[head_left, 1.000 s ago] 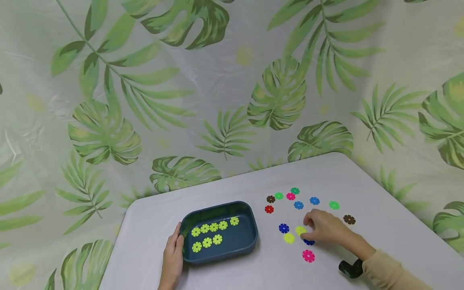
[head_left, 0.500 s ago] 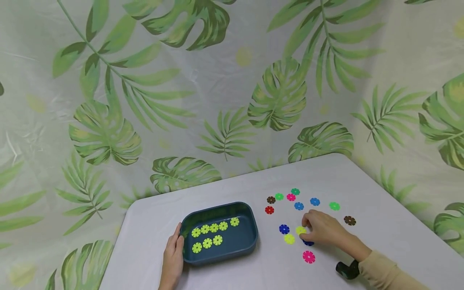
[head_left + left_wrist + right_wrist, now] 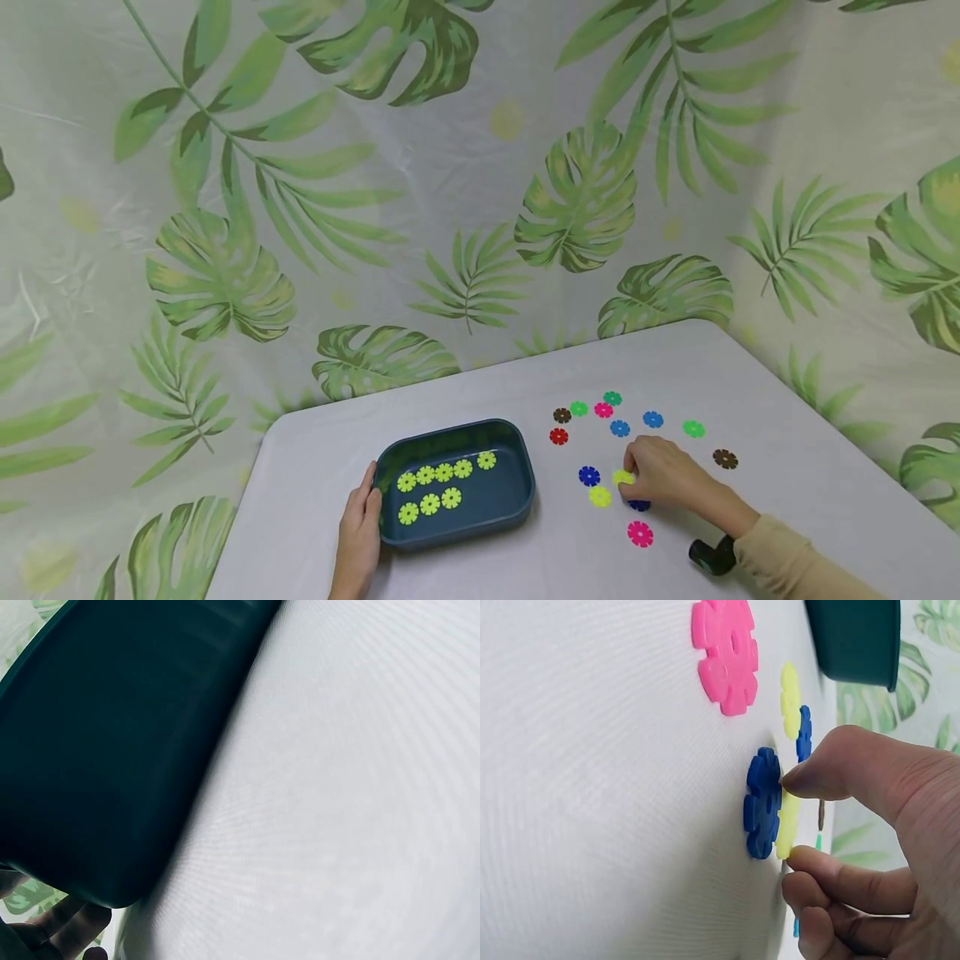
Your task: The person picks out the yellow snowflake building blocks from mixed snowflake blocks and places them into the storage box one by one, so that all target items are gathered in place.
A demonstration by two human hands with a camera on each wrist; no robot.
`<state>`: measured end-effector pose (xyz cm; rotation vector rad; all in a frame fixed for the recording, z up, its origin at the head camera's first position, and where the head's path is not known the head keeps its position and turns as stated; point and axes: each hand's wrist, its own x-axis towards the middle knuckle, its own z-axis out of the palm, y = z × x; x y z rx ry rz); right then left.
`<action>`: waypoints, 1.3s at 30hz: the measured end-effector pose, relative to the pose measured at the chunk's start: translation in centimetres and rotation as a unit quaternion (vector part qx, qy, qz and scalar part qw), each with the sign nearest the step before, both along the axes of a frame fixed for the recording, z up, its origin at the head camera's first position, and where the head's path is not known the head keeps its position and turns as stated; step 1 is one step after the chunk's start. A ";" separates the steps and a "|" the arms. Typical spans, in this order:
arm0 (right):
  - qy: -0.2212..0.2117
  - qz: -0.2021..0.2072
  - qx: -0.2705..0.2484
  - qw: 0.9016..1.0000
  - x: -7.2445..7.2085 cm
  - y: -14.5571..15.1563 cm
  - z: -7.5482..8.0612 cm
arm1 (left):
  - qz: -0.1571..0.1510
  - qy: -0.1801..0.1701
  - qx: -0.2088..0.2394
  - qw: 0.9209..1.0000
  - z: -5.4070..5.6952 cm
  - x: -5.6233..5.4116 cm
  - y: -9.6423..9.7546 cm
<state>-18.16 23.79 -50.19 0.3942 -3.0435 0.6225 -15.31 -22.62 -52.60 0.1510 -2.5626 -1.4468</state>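
Note:
My left hand (image 3: pixel 357 531) rests against the left end of a dark teal tray (image 3: pixel 495 524), its fingers along the outer wall. In the left wrist view, the fingertips (image 3: pixel 94 922) show beside the tray's end. Several yellow notched discs (image 3: pixel 444 472) lie flat inside in two rows. To the right of the tray, my right hand (image 3: pixel 663 472) pinches a yellow interlocking disc (image 3: pixel 786 829) edge to edge between thumb and index finger. A dark blue disc (image 3: pixel 763 804) lies right beside it, partly under the hand in the head view. Another yellow disc (image 3: pixel 600 497) is just left of the hand.
More discs lie scattered about the right hand: pink (image 3: pixel 641 534), dark blue (image 3: pixel 589 476), red (image 3: pixel 558 436), brown (image 3: pixel 725 458), light blue (image 3: pixel 653 419) and green (image 3: pixel 693 428). A black object (image 3: pixel 712 556) sits by the right sleeve. Leaf-patterned cloth (image 3: pixel 465 275) hangs behind the white table (image 3: pixel 300 483).
My right hand and forearm have shifted slightly left, the fingers drawing in around the yellow disc. The left hand and the tray stay put, with the discs inside unmoved.

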 end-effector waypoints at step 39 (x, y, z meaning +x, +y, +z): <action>0.076 0.189 0.024 0.979 -5.9 -11.9 8.8 | 0.001 0.018 0.020 1.000 -0.3 -0.3 -0.1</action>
